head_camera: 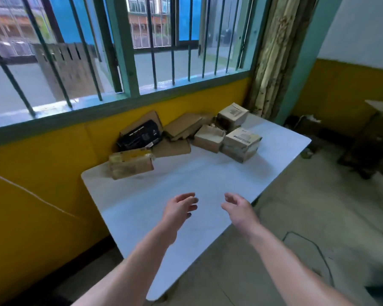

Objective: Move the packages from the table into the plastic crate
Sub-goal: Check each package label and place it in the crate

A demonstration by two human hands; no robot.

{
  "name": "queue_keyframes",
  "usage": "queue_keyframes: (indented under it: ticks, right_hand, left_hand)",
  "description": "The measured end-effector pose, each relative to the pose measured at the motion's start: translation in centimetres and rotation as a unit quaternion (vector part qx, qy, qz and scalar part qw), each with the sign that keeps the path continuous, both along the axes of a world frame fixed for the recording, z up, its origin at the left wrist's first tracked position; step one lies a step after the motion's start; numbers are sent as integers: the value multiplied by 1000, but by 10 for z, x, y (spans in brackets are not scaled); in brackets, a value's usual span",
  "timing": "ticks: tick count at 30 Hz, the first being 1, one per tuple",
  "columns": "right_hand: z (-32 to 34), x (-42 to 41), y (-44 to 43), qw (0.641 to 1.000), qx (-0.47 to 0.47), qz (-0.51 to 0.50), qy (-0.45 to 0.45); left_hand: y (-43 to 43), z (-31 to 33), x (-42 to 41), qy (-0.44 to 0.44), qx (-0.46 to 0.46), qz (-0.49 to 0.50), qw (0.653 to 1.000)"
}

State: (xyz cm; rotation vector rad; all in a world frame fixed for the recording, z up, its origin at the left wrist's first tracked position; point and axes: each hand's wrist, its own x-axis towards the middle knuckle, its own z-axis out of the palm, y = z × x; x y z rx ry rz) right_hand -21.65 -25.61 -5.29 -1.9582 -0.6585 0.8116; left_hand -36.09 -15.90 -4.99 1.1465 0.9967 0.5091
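Several cardboard packages lie along the far side of a white table (186, 184), against the yellow wall. Nearest on the left is a taped brown box (131, 165). A black package (140, 135) leans on flat cardboard behind it. Flat brown parcels (184, 127) lie in the middle. At the right are small boxes, one with a white label (241, 143) and one behind it (232, 115). My left hand (179, 208) and my right hand (239, 208) hover over the bare near part of the table, fingers loosely spread, holding nothing. No plastic crate is in view.
A barred window (119, 51) runs above the wall behind the table. A curtain (274, 56) hangs at the table's far right corner. Dark furniture (372, 142) stands at the right on the concrete floor. A thin cable (314, 250) lies on the floor near the table.
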Motion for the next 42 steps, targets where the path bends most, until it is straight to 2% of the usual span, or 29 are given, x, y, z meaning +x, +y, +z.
queue_keyframes:
  ticks: [7, 15, 20, 24, 28, 32, 37, 42]
  right_hand:
    - [-3, 110, 42, 1000, 3, -5, 27]
    - [-10, 243, 116, 998, -66, 0, 3]
    - [-5, 315, 165, 999, -52, 9, 9]
    - [-8, 374, 200, 1000, -25, 3, -13]
    - [-19, 440, 234, 999, -6, -3, -45]
    - [-37, 493, 254, 996, -46, 63, -33]
    - [-53, 521, 264, 977, -100, 183, 53]
    - [-53, 526, 265, 973, -38, 222, 59]
  left_hand:
    - [39, -19, 111, 5, 7, -11, 1000]
    - [109, -42, 249, 6, -53, 1, 999]
    - [145, -43, 316, 12, -63, 12, 998]
    - [162, -56, 356, 24, -66, 47, 996]
    - [174, -74, 395, 50, -60, 123, 989]
    - [172, -80, 430, 67, -69, 194, 976]
    - [164, -81, 463, 83, -100, 248, 960]
    - [150, -78, 476, 36, -92, 313, 945]
